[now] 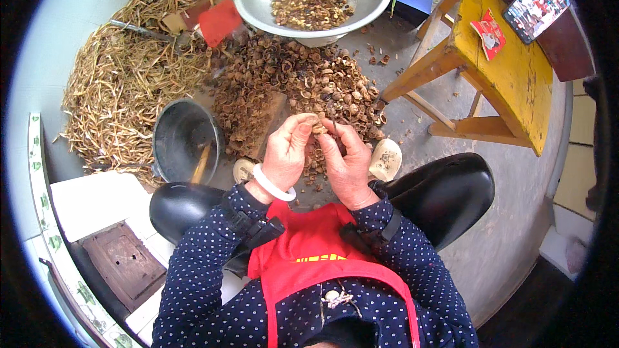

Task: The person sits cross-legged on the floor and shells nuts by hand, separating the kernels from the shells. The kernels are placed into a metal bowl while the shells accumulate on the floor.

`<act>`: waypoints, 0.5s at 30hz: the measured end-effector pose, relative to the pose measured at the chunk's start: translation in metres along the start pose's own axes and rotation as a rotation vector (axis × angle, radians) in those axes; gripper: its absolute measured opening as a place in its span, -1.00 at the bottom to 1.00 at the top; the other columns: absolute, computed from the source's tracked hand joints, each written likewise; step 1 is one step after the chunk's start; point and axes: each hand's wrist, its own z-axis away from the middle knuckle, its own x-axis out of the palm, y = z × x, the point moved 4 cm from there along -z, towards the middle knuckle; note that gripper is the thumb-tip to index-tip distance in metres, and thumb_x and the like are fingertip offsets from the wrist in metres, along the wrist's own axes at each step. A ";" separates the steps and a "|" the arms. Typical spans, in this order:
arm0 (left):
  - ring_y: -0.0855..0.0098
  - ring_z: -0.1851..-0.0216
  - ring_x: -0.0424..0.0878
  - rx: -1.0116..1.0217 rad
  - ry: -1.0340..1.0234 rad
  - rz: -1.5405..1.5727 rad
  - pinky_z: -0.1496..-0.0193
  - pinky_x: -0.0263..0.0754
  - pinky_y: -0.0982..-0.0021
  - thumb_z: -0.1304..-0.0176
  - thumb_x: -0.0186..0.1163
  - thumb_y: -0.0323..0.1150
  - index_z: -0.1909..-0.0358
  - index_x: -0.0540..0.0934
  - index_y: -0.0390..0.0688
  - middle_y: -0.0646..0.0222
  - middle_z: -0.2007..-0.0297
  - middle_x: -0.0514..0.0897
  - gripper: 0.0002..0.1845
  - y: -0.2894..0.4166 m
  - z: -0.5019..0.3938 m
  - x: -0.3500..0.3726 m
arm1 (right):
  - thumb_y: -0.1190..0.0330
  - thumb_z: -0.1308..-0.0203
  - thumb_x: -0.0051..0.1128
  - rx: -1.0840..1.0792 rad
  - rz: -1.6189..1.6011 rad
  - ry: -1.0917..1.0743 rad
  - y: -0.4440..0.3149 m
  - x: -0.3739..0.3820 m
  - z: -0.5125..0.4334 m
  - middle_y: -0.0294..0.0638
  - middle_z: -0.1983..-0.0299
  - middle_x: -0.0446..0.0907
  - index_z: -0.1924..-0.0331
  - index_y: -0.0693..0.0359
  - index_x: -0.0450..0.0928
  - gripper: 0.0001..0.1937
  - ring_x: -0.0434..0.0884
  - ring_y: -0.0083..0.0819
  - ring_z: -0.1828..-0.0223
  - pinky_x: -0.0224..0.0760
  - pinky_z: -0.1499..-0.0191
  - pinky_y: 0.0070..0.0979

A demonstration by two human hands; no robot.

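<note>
My left hand [285, 154] and my right hand [346, 162] meet over a heap of walnut shells [261, 65]. Between their fingertips they pinch a light brown piece of walnut [319, 129]. A thin dark pointed thing [332, 118] stands up by the right fingers; its kind cannot be told. On the floor beneath lie broken shells and, to the right of the heap, walnuts that look whole [355, 95]. Beyond the heap, a wide metal basin [372, 7] holds a layer of walnut kernels [314, 0]. Part of a wooden block [272, 118] shows among the shells behind my left hand.
A dark bucket [167, 140] with a wooden handle inside stands left, beside a pile of dry stalks [116, 96]. At right is a yellow wooden stool [512, 82] bearing a red wrapper [489, 36] and a phone [537, 6]. A red dustpan-like thing [219, 22] lies near the basin.
</note>
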 end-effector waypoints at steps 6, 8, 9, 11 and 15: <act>0.72 0.53 0.30 -0.246 -0.068 0.319 0.53 0.22 0.67 -0.42 0.00 -0.01 -0.03 0.54 -0.22 0.54 0.46 0.46 -0.54 0.001 0.019 -0.018 | 0.50 -0.28 0.12 0.083 -0.185 -0.103 -0.008 0.010 0.005 -0.37 0.24 0.62 0.07 0.32 0.55 -0.83 0.52 -0.69 0.21 0.40 0.12 -0.69; 0.72 0.53 0.30 -0.254 -0.044 0.305 0.53 0.22 0.67 -0.42 0.00 -0.01 -0.02 0.54 -0.21 0.56 0.47 0.46 -0.54 -0.003 0.019 -0.021 | 0.48 -0.30 0.10 0.137 -0.213 -0.107 -0.007 0.014 0.006 -0.36 0.25 0.61 0.06 0.32 0.54 -0.82 0.50 -0.70 0.24 0.39 0.16 -0.70; 0.72 0.53 0.30 -0.260 -0.034 0.298 0.53 0.23 0.67 -0.42 0.00 0.00 -0.02 0.54 -0.21 0.56 0.48 0.46 -0.54 -0.005 0.019 -0.022 | 0.46 -0.31 0.09 0.142 -0.170 -0.108 -0.007 0.015 0.005 -0.37 0.25 0.60 0.05 0.31 0.53 -0.82 0.49 -0.72 0.28 0.38 0.21 -0.72; 0.73 0.53 0.30 -0.182 -0.005 0.152 0.53 0.23 0.68 -0.43 -0.01 0.00 -0.02 0.55 -0.21 0.57 0.48 0.45 -0.54 -0.007 0.018 -0.026 | 0.43 -0.33 0.07 0.251 -0.200 -0.122 -0.004 0.016 0.006 -0.37 0.28 0.59 0.04 0.28 0.52 -0.82 0.44 -0.75 0.39 0.33 0.33 -0.75; 0.74 0.54 0.29 -0.163 0.071 0.118 0.52 0.23 0.69 -0.43 -0.03 0.00 0.00 0.56 -0.19 0.60 0.49 0.43 -0.55 -0.013 0.015 -0.038 | 0.35 -0.36 0.06 0.589 -0.604 -0.185 0.005 0.020 0.006 -0.37 0.33 0.55 0.07 0.21 0.48 -0.83 0.25 -0.79 0.60 0.09 0.55 -0.77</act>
